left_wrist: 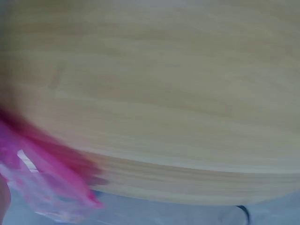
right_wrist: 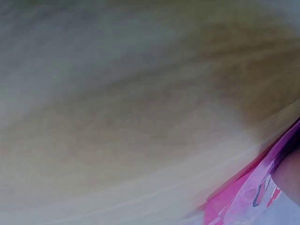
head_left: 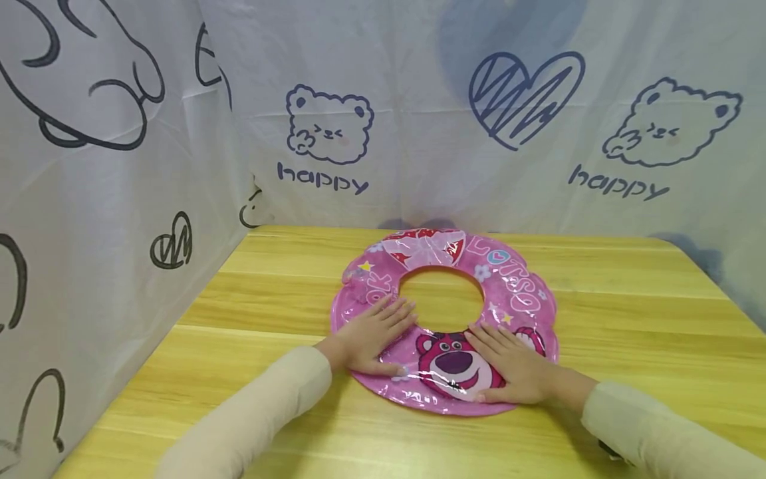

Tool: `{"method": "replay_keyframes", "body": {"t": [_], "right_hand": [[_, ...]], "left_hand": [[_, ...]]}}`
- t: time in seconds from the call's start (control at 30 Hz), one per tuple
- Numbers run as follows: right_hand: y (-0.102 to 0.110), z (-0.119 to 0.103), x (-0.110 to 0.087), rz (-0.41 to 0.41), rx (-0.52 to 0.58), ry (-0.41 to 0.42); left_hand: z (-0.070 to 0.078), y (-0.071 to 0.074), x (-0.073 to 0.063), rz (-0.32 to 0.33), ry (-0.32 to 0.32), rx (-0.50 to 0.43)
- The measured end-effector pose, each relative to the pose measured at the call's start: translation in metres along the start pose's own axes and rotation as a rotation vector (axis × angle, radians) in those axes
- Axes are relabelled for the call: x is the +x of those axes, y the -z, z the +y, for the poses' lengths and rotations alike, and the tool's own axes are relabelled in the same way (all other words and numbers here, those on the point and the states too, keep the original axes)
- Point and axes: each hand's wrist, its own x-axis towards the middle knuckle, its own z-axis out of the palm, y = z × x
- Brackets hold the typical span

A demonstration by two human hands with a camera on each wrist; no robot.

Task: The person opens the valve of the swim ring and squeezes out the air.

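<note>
A pink inflatable swim ring (head_left: 427,372) with a bear face printed on its near side lies on the wooden table (head_left: 275,286). On its left side rests my left hand (head_left: 374,336), palm down, fingers straight toward the hole. My right hand (head_left: 514,366) lies flat on the near right part, over the edge of the bear print, with its fingers spread toward the hole. The left wrist view catches a pink edge of the ring (left_wrist: 51,173) at the lower left. In the right wrist view the ring (right_wrist: 239,197) shows at the lower right, beside a bit of the hand.
A white cloth (head_left: 419,133) printed with bears, hearts and the word "happy" hangs behind the table. Another stretch of printed cloth (head_left: 108,199) hangs along the left side. Something small and dark (head_left: 610,451) shows under the right sleeve (head_left: 652,426).
</note>
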Motion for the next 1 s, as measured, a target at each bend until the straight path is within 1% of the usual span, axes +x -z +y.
{"method": "replay_keyframes", "body": {"t": [0.07, 0.13, 0.2, 0.27, 0.33, 0.4, 0.5, 0.57, 0.67, 0.8, 0.9, 1.0], "right_hand": [[0.0, 0.0, 0.0, 0.008, -0.01, 0.003], [0.0, 0.0, 0.0, 0.015, -0.023, 0.005], [0.001, 0.0, 0.0, 0.014, -0.024, 0.004], [0.002, 0.0, 0.0, 0.008, -0.026, 0.007], [0.003, -0.001, 0.001, 0.0, -0.024, 0.008], [0.003, -0.001, 0.001, -0.01, -0.022, 0.005], [0.004, -0.001, 0.001, -0.019, -0.02, -0.001], [0.004, -0.001, 0.0, -0.019, -0.016, -0.008], [0.004, -0.001, 0.0, -0.01, -0.015, -0.007], [0.005, -0.002, 0.0, -0.006, -0.01, -0.007], [0.004, -0.002, 0.0, -0.012, -0.001, -0.009], [0.003, -0.002, 0.0, -0.014, 0.0, -0.008]], "left_hand": [[0.01, 0.006, 0.003, 0.012, -0.003, -0.046], [0.023, 0.01, 0.008, 0.006, 0.014, -0.144], [0.038, 0.011, 0.014, -0.012, 0.061, -0.247], [0.05, 0.012, 0.019, -0.036, 0.125, -0.309], [0.059, 0.01, 0.022, -0.061, 0.179, -0.31], [0.064, 0.007, 0.025, -0.08, 0.217, -0.27], [0.067, 0.003, 0.026, -0.097, 0.232, -0.215], [0.067, 0.001, 0.027, -0.097, 0.231, -0.206], [0.066, 0.0, 0.027, -0.088, 0.23, -0.219], [0.065, -0.003, 0.028, -0.07, 0.222, -0.27], [0.061, -0.006, 0.026, -0.044, 0.188, -0.288], [0.052, -0.008, 0.02, -0.014, 0.14, -0.232]]}}
